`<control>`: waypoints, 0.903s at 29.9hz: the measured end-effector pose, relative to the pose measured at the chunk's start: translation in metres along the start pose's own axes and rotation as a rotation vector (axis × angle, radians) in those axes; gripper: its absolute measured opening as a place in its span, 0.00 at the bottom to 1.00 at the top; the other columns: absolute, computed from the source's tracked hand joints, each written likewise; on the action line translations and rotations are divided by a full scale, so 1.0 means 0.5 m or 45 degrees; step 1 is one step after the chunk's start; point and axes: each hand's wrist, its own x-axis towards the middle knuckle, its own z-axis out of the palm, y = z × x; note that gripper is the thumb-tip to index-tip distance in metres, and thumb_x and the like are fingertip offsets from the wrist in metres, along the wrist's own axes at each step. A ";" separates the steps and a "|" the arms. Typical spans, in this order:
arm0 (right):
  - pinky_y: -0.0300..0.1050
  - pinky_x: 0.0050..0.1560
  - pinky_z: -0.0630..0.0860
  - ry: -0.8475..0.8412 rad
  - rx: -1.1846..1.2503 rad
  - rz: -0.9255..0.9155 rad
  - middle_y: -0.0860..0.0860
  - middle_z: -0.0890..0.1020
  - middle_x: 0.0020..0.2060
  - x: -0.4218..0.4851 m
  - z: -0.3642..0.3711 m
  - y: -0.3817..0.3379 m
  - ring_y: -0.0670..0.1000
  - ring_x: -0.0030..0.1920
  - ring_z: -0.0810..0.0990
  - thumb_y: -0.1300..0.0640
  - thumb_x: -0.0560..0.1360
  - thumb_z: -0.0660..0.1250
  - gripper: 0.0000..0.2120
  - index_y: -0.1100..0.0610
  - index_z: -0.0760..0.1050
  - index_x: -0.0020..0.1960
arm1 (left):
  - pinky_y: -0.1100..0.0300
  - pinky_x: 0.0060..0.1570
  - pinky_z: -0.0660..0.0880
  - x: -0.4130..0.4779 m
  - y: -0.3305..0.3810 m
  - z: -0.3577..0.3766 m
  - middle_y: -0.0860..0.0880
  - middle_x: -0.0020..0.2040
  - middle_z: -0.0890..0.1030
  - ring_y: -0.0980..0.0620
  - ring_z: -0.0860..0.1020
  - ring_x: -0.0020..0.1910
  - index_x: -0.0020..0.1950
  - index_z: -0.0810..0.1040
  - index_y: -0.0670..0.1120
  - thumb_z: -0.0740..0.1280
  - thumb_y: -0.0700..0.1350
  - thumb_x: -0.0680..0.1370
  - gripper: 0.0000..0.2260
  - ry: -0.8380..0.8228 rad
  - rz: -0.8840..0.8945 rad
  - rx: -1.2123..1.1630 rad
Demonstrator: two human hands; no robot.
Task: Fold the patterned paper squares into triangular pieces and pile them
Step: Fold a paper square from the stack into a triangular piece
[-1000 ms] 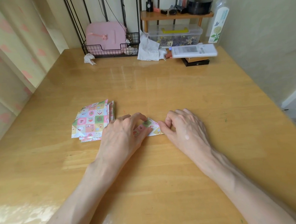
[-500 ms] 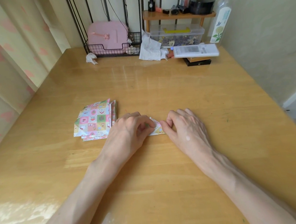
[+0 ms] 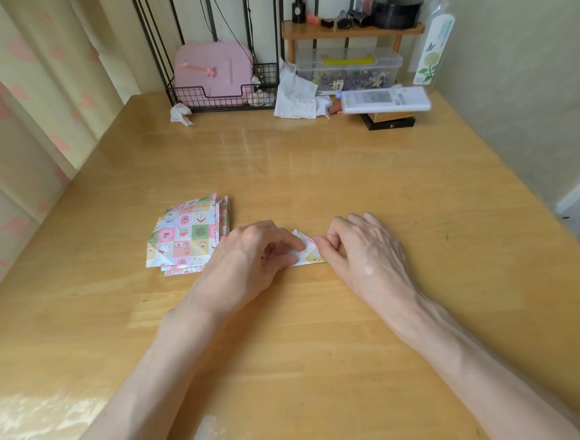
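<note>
The paper piece (image 3: 307,252) being worked lies flat on the desk (image 3: 325,354), near the middle, between the two hands. Only a small pointed part of it shows, with patterned and white faces; the rest is covered.

The left hand (image 3: 250,257) lies over the piece's left part. Its fingers (image 3: 293,244) are curled and grasp the paper, holding it down against the desk. The right hand (image 3: 362,249) grasps the piece's right edge between thumb and curled forefinger.

Just beside the left hand, on its outer side, is a stack (image 3: 187,237) of several patterned sheets, roughly square in outline and slightly fanned. Whether these are unfolded squares or finished pieces cannot be told from this view. No separate pile of triangles is visible.

Status, as a judgement:
- One piece is mid-fold, with a crease being set. It has not been placed on any pile.
- If the stack is supply, most of the folding remains.

At the far edge of the desk stand a wire basket (image 3: 225,93), a clear storage box (image 3: 348,69) and a bottle (image 3: 435,34), all well apart from the work.
</note>
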 end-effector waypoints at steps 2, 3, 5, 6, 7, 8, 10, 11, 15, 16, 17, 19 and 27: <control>0.46 0.41 0.64 -0.014 -0.011 0.002 0.48 0.75 0.35 0.000 -0.001 -0.001 0.53 0.43 0.72 0.43 0.79 0.64 0.16 0.51 0.68 0.38 | 0.59 0.41 0.73 0.000 0.000 -0.001 0.59 0.40 0.77 0.59 0.76 0.40 0.52 0.84 0.59 0.74 0.48 0.77 0.06 -0.001 0.012 0.000; 0.46 0.41 0.64 -0.015 -0.019 0.000 0.47 0.75 0.35 -0.001 -0.001 -0.002 0.53 0.43 0.72 0.43 0.79 0.64 0.16 0.51 0.68 0.38 | 0.58 0.41 0.73 0.000 0.001 -0.001 0.59 0.40 0.77 0.58 0.76 0.40 0.51 0.84 0.59 0.73 0.49 0.78 0.05 0.001 0.018 -0.002; 0.46 0.41 0.65 -0.013 -0.027 0.003 0.47 0.74 0.35 -0.002 -0.003 -0.003 0.53 0.43 0.72 0.42 0.79 0.63 0.16 0.51 0.67 0.38 | 0.56 0.42 0.74 -0.001 0.004 0.001 0.58 0.41 0.78 0.58 0.76 0.41 0.50 0.83 0.58 0.72 0.53 0.79 0.02 0.026 0.021 -0.004; 0.46 0.41 0.65 -0.015 -0.025 0.007 0.47 0.74 0.35 -0.002 -0.004 -0.003 0.53 0.43 0.72 0.42 0.79 0.63 0.17 0.51 0.67 0.38 | 0.56 0.41 0.74 -0.002 0.007 0.004 0.58 0.40 0.77 0.58 0.75 0.40 0.50 0.83 0.58 0.71 0.55 0.78 0.03 0.051 0.021 0.004; 0.46 0.41 0.64 -0.015 -0.019 0.010 0.47 0.75 0.35 -0.002 -0.003 -0.003 0.53 0.43 0.72 0.42 0.79 0.63 0.17 0.51 0.67 0.38 | 0.58 0.40 0.73 -0.002 0.009 0.007 0.58 0.39 0.77 0.58 0.75 0.39 0.49 0.82 0.57 0.71 0.58 0.77 0.06 0.076 0.023 0.018; 0.46 0.41 0.64 -0.013 -0.016 0.011 0.47 0.75 0.35 -0.001 -0.003 -0.004 0.53 0.43 0.72 0.42 0.79 0.64 0.17 0.50 0.67 0.38 | 0.60 0.38 0.71 -0.001 0.011 0.011 0.59 0.38 0.76 0.59 0.74 0.39 0.49 0.82 0.57 0.72 0.59 0.76 0.08 0.098 0.023 0.038; 0.45 0.41 0.63 -0.004 -0.015 0.003 0.47 0.75 0.36 -0.001 -0.001 -0.004 0.53 0.44 0.72 0.42 0.79 0.64 0.17 0.50 0.66 0.38 | 0.63 0.37 0.68 0.000 0.014 0.014 0.59 0.36 0.76 0.61 0.74 0.37 0.48 0.82 0.57 0.74 0.60 0.74 0.10 0.114 0.008 0.054; 0.46 0.41 0.63 -0.004 -0.015 -0.001 0.48 0.75 0.36 0.000 -0.001 -0.004 0.53 0.44 0.73 0.42 0.79 0.63 0.17 0.51 0.66 0.38 | 0.64 0.36 0.67 0.001 0.014 0.015 0.59 0.36 0.76 0.61 0.73 0.37 0.48 0.82 0.56 0.75 0.60 0.74 0.10 0.115 -0.010 0.046; 0.47 0.42 0.66 -0.042 -0.010 0.003 0.48 0.75 0.37 0.000 -0.003 -0.006 0.54 0.45 0.73 0.41 0.80 0.60 0.16 0.51 0.66 0.39 | 0.70 0.36 0.63 0.000 0.018 0.013 0.58 0.34 0.76 0.61 0.73 0.35 0.47 0.82 0.56 0.76 0.59 0.73 0.09 0.124 -0.080 0.028; 0.47 0.42 0.68 -0.033 -0.016 -0.003 0.48 0.75 0.37 0.000 -0.004 -0.007 0.54 0.45 0.73 0.41 0.80 0.60 0.16 0.51 0.66 0.39 | 0.70 0.36 0.63 0.000 0.019 0.013 0.58 0.34 0.76 0.61 0.73 0.35 0.47 0.82 0.57 0.76 0.59 0.73 0.09 0.123 -0.091 0.035; 0.48 0.43 0.69 -0.019 -0.019 -0.009 0.48 0.75 0.36 -0.001 -0.004 -0.007 0.53 0.44 0.72 0.41 0.79 0.61 0.16 0.51 0.67 0.39 | 0.70 0.36 0.63 0.002 0.021 0.013 0.58 0.34 0.76 0.61 0.73 0.35 0.47 0.82 0.56 0.75 0.59 0.73 0.09 0.119 -0.103 0.041; 0.46 0.42 0.69 -0.009 0.062 -0.005 0.45 0.73 0.35 -0.003 -0.007 -0.003 0.51 0.43 0.71 0.40 0.79 0.63 0.17 0.51 0.70 0.40 | 0.70 0.36 0.63 0.005 0.022 0.012 0.58 0.34 0.77 0.62 0.74 0.35 0.46 0.82 0.57 0.75 0.59 0.72 0.09 0.097 -0.141 0.045; 0.42 0.50 0.69 -0.195 0.452 0.103 0.44 0.75 0.41 -0.005 -0.027 0.018 0.46 0.48 0.72 0.43 0.74 0.73 0.11 0.45 0.75 0.49 | 0.67 0.36 0.66 0.014 0.023 0.005 0.57 0.35 0.78 0.60 0.75 0.36 0.45 0.82 0.57 0.76 0.60 0.71 0.10 0.007 -0.208 0.005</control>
